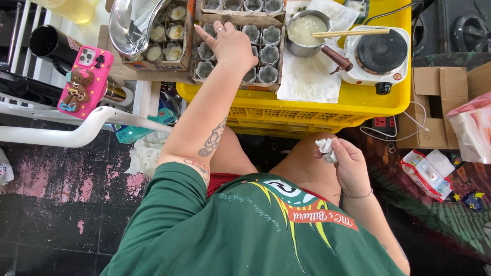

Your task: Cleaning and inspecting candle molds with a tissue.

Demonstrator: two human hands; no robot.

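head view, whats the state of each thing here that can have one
left hand: open, forefinger out, over the cardboard tray of small grey moulds
right hand: shut on crumpled white tissue
grey moulds: appear empty
second cardboard tray of moulds: filled with pale liquid
small metal saucepan: holds white liquid, chopsticks across rim
white single electric hotplate: bare, nothing on it
brown cardboard box: flaps open

glossy yellow plastic crate, crumpled white tissue
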